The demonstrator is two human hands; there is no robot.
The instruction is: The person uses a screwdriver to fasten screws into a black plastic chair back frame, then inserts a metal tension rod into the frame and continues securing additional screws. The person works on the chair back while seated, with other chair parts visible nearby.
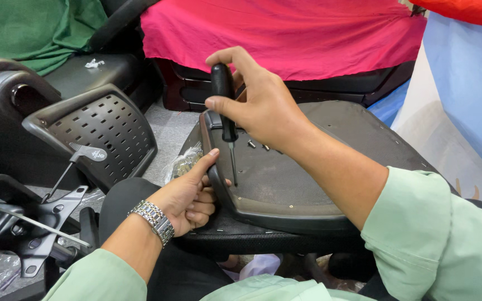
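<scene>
I hold a screwdriver (225,106) in my right hand (263,103). My fingers are closed around its black handle, and the thin metal shaft points straight down from under my palm. Its tip stands on the grey underside of a chair seat (308,167), close to the near edge, just beside my left thumb. My left hand (188,198) grips this edge of the seat: the thumb lies on top and the other fingers are curled against the rim below. On this wrist I wear a metal watch (153,220).

A little behind the shaft, under my right hand, some small screws (259,146) lie loose on the seat. To the left of my left hand stand a black perforated chair back (104,134) and a metal bracket (46,223) on the floor. Beyond my right hand there is a red cloth (285,33) over another seat.

I judge that the step in hand is working a screw near the seat edge with the tool; I cannot see the screw head itself. The next move, I think, needs the shaft kept upright and pressed down while turning, and my left hand must keep the seat from sliding.
</scene>
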